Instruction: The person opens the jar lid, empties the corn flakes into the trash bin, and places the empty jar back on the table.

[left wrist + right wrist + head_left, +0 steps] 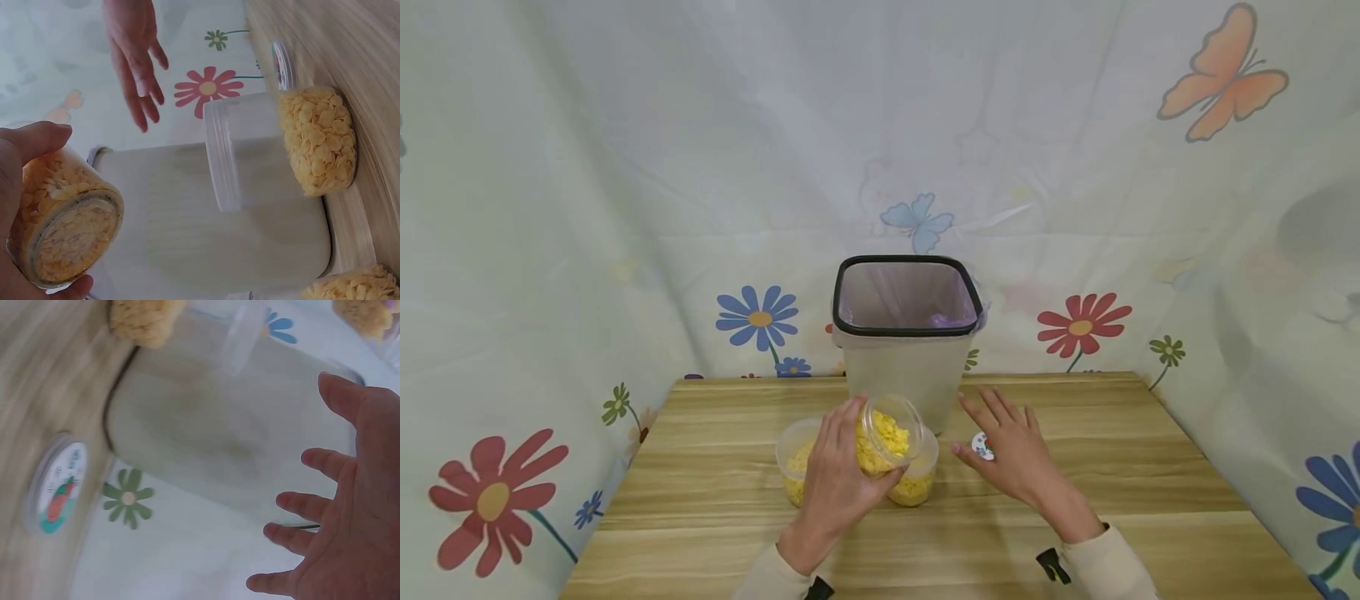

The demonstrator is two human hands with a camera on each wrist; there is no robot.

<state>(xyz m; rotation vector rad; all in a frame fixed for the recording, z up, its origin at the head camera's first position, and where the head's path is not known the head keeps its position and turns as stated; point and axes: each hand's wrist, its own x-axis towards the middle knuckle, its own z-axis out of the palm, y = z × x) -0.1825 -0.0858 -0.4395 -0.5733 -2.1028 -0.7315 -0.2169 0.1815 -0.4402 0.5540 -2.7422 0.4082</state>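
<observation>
My left hand (837, 487) grips a clear jar (883, 437) of yellow flakes, tilted with its open mouth to the right. In the left wrist view the thumb and fingers wrap round the jar (72, 228), whose base faces the camera. Below it, two clear plastic tubs partly filled with flakes stand on the table: a left tub (794, 479) and a right tub (913, 490). My right hand (1015, 454) is held out above the table with straight, spread fingers and holds nothing. Nearest to it lies a round printed lid (981, 444).
A pale bin (898, 375) with a black rim and a thin purplish liner stands behind the tubs. The wooden table (1120, 467) meets a flower-printed cloth backdrop (775, 167) at the back and sides.
</observation>
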